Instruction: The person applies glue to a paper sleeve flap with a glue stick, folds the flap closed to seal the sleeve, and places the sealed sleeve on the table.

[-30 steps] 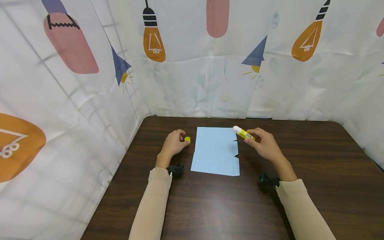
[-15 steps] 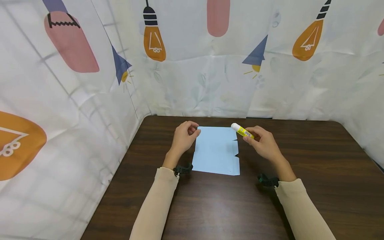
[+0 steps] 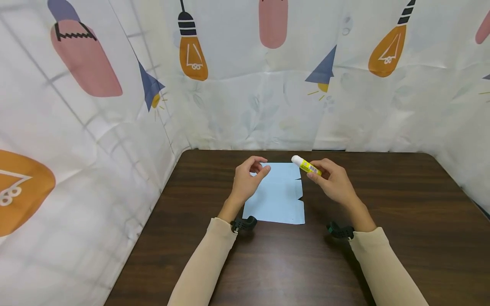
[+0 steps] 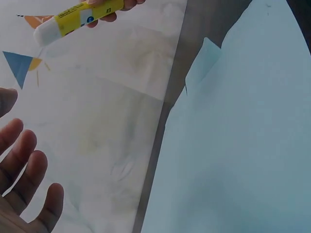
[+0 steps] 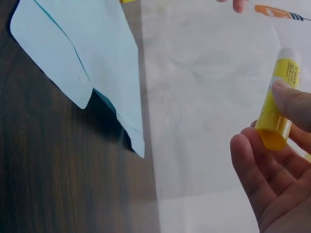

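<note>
My right hand (image 3: pixel 334 180) grips a yellow glue stick (image 3: pixel 309 167), its white end pointing up and left over the paper's far right corner. In the right wrist view, the thumb presses on the side of the glue stick (image 5: pixel 273 114) and its yellow base faces the camera. The left hand (image 3: pixel 246 180) hovers over the left side of a light blue paper sheet (image 3: pixel 277 195), fingers loosely bent with nothing between them. Two slits cut the sheet's right edge into flaps, one slightly raised in the right wrist view. Hidden behind the left hand in the head view is the yellow cap.
Paper and hands are over a dark brown wooden table (image 3: pixel 291 263). A patterned white curtain (image 3: pixel 237 114) hangs behind and at the left, close to the table's edges. A bit of yellow (image 5: pixel 129 1) shows at the right wrist view's top edge.
The left hand has let go of the yellow cap on the table and moved right over the paper. The right hand, with the glue stick, has shifted slightly left and up.
</note>
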The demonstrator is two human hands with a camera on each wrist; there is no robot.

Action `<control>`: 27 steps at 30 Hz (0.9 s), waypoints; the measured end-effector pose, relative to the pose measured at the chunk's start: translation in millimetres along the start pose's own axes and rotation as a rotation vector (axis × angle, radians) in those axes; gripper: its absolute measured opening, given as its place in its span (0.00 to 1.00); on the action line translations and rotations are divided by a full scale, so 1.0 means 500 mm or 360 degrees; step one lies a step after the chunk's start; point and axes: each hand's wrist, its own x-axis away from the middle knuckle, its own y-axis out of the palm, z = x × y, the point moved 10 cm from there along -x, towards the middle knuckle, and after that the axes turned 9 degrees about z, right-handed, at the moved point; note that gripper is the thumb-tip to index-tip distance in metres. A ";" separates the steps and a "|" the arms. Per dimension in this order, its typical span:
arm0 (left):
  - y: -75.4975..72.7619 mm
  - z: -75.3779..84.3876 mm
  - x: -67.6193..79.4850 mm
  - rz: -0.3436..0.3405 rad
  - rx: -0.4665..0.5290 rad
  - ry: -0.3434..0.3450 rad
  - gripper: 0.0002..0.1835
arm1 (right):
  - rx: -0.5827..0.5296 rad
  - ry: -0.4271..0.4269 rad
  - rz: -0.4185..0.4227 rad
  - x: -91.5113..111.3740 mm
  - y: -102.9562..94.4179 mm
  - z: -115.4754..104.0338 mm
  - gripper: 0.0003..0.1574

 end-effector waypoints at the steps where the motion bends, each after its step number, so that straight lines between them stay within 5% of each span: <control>1: 0.003 0.000 0.003 0.0002 0.0018 -0.0009 0.13 | -0.0008 -0.0003 -0.0002 0.000 0.002 -0.002 0.19; 27: 0.090 -0.006 0.045 -0.0297 0.0145 -0.0106 0.21 | 0.0002 -0.0073 -0.0170 0.014 0.047 -0.035 0.22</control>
